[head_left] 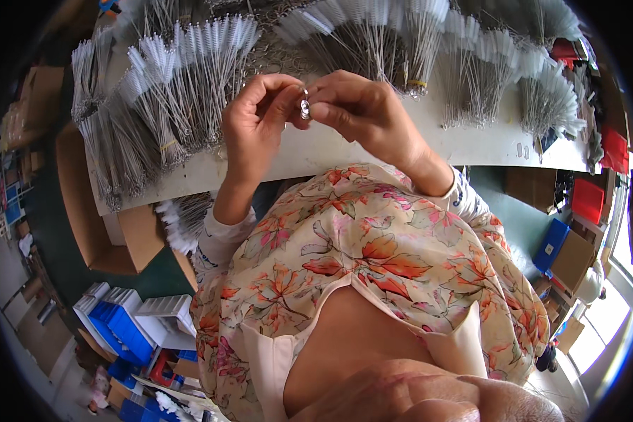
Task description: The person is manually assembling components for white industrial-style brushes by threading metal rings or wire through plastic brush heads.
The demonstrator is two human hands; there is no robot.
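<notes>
At twelve o'clock, the left hand (257,114) and right hand (364,111) pinch shiny metal rings (304,107), likely light, stiff and slippery, best held by their outer edges.

my left hand (264,112) and right hand (366,112) meet over the near part of the pale surface (464,146), fingertips pinching a few small shiny metal pieces (304,107) between them. beyond and to my left stand bundles of wire-stemmed brushes (165,91), white bristles pointing away from me; more brush bundles (489,70) fan out to my right. two small wire loops (522,150) lie near the right end. my floral garment (366,260) fills the middle below. left of me sits an open cardboard box (144,239), with a blue crate (122,329) lower down; to my right, a red bin (587,200).
</notes>
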